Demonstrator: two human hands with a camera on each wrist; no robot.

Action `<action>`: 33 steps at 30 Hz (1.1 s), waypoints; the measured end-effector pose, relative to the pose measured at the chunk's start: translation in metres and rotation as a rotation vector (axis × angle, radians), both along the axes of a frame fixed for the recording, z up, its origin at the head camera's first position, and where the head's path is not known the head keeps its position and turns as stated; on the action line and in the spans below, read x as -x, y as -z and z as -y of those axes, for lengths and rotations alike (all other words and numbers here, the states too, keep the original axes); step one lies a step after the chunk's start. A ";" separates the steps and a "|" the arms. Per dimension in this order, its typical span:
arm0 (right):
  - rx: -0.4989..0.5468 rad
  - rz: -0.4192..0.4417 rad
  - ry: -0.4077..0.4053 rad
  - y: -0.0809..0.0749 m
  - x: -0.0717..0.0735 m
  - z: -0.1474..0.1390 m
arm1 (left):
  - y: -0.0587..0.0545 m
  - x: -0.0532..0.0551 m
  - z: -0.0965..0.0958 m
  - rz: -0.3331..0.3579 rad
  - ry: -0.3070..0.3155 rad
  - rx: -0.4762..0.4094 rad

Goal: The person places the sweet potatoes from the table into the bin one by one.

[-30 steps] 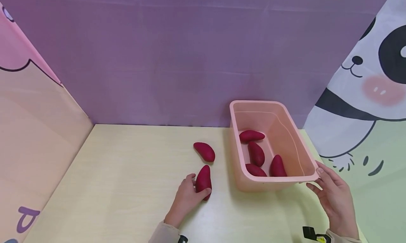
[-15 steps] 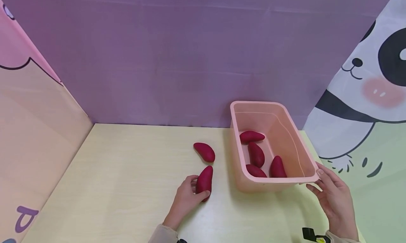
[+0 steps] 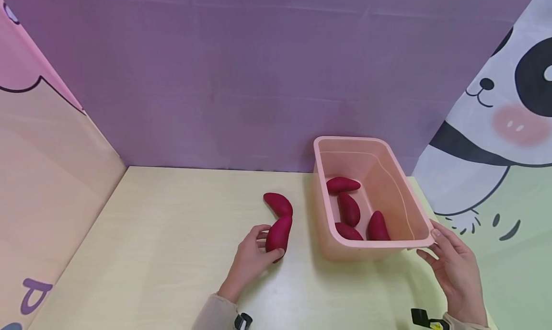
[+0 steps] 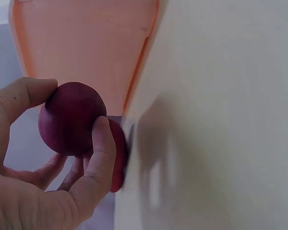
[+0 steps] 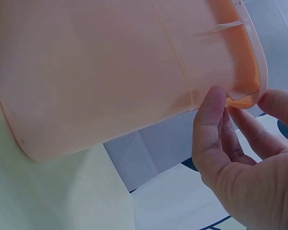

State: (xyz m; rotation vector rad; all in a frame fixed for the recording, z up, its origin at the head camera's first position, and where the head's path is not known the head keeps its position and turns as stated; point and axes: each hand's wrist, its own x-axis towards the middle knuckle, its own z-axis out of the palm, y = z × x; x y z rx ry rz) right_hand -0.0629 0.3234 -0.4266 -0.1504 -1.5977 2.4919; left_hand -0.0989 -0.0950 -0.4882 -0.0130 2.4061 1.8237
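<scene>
My left hand (image 3: 250,260) grips a dark red sweet potato (image 3: 278,235) between thumb and fingers. In the left wrist view that sweet potato (image 4: 69,120) hangs a little above the table, its shadow falling beside it. Just beyond it a second sweet potato (image 3: 278,204) lies on the table, partly covered by the held one in the left wrist view. The corner of a pink plastic bin (image 3: 319,200) is pinched at the rim by my right hand (image 3: 457,267). Several sweet potatoes lie on the bin's floor, among them one (image 3: 378,226) near the front wall.
The pale wooden table (image 3: 172,234) meets a purple cloth backdrop (image 3: 233,81) behind. A printed panda panel (image 3: 483,129) stands close along the right, and a pink-beige panel (image 3: 43,176) along the left. The bin stands at the table's right back.
My left hand has raised the sweet potato off the table and moved it slightly away from me. My right hand stays at the bin's rim.
</scene>
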 end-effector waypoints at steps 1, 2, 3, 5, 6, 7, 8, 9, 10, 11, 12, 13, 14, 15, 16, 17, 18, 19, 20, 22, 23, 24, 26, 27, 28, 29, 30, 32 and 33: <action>0.002 -0.001 -0.001 0.000 0.000 0.000 | -0.002 0.002 0.001 -0.009 0.000 0.009; 0.004 -0.005 -0.002 0.000 0.000 0.000 | -0.005 0.004 0.001 -0.011 0.001 0.010; 0.004 -0.007 -0.003 0.000 0.000 0.000 | -0.007 0.006 0.002 -0.018 0.005 0.016; 0.008 -0.012 -0.006 0.001 0.000 -0.001 | -0.012 0.011 0.003 -0.030 0.013 0.024; 0.010 -0.012 -0.006 0.001 0.000 -0.001 | -0.015 0.013 0.003 -0.037 0.018 0.031; 0.012 -0.014 -0.007 0.001 0.000 -0.001 | -0.018 0.016 0.003 -0.046 0.024 0.039; 0.011 -0.011 -0.005 0.000 0.001 -0.001 | -0.021 0.018 0.003 -0.055 0.031 0.045; 0.010 -0.005 -0.001 0.000 0.001 -0.001 | -0.025 0.021 0.003 -0.066 0.038 0.051; 0.010 -0.003 0.001 0.000 0.001 -0.001 | -0.029 0.023 0.003 -0.076 0.043 0.055; 0.004 0.004 0.007 0.000 0.001 -0.001 | -0.033 0.026 0.003 -0.085 0.049 0.061; 0.000 0.009 0.011 0.000 0.001 -0.001 | -0.037 0.028 0.003 -0.096 0.055 0.066; -0.005 0.015 0.016 -0.001 0.001 -0.001 | -0.041 0.031 0.003 -0.107 0.059 0.068; -0.009 0.019 0.021 -0.001 0.001 -0.001 | -0.045 0.033 0.003 -0.116 0.063 0.066; -0.009 0.019 0.020 0.000 0.001 -0.001 | -0.050 0.035 0.003 -0.126 0.066 0.064; -0.008 0.016 0.019 0.000 0.001 -0.001 | -0.054 0.038 0.003 -0.136 0.067 0.064; -0.012 0.017 0.021 0.000 0.001 0.000 | -0.058 0.040 0.003 -0.144 0.068 0.064; -0.011 0.014 0.019 0.000 0.001 0.000 | -0.063 0.043 0.003 -0.153 0.069 0.061; -0.010 0.014 0.018 0.000 0.001 0.000 | -0.067 0.045 0.002 -0.164 0.070 0.062; -0.009 0.013 0.017 0.000 0.001 0.000 | -0.072 0.048 0.001 -0.171 0.070 0.066; -0.012 0.011 0.018 0.000 0.001 0.000 | -0.082 0.054 -0.002 -0.182 0.076 0.069; -0.014 0.012 0.020 0.000 0.001 0.000 | -0.086 0.057 -0.005 -0.182 0.081 0.072; -0.015 0.011 0.021 -0.001 0.001 0.000 | -0.090 0.059 -0.007 -0.182 0.088 0.075; -0.017 0.012 0.024 -0.001 0.001 0.000 | -0.099 0.065 -0.013 -0.178 0.106 0.081; -0.020 0.014 0.028 -0.001 0.001 -0.001 | -0.103 0.068 -0.017 -0.176 0.117 0.084; -0.022 0.016 0.030 -0.001 0.001 0.000 | -0.107 0.071 -0.020 -0.175 0.125 0.092; -0.020 0.018 0.029 -0.001 0.001 0.000 | -0.112 0.073 -0.023 -0.179 0.131 0.102; -0.022 0.022 0.029 -0.001 0.001 0.000 | -0.116 0.076 -0.026 -0.186 0.138 0.109; -0.026 0.031 0.029 -0.001 0.002 0.000 | -0.123 0.082 -0.032 -0.207 0.150 0.115; -0.026 0.031 0.028 0.000 0.002 0.000 | -0.127 0.084 -0.036 -0.217 0.157 0.120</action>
